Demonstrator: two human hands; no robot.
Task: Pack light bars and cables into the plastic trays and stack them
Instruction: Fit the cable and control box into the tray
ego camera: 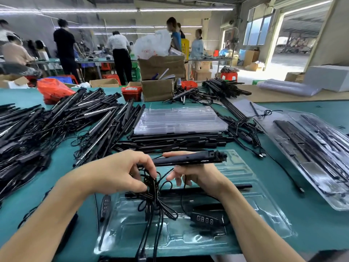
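A clear plastic tray (pixel 251 201) lies on the green table in front of me. Above it my left hand (pixel 117 173) pinches a bundle of black cable (pixel 154 197) that hangs into the tray. My right hand (pixel 198 174) holds black light bars (pixel 190 158) level over the tray, thumb on top. A black controller with buttons (pixel 204 220) rests inside the tray, and one light bar (pixel 243 186) lies in a slot. A second controller (pixel 106 204) sits at the tray's left edge.
A big pile of loose light bars (pixel 62 121) covers the table's left. A stack of clear trays (pixel 179 120) sits behind a row of bars. Filled trays (pixel 311 148) lie at the right. Cardboard boxes (pixel 157 89) and several people stand beyond.
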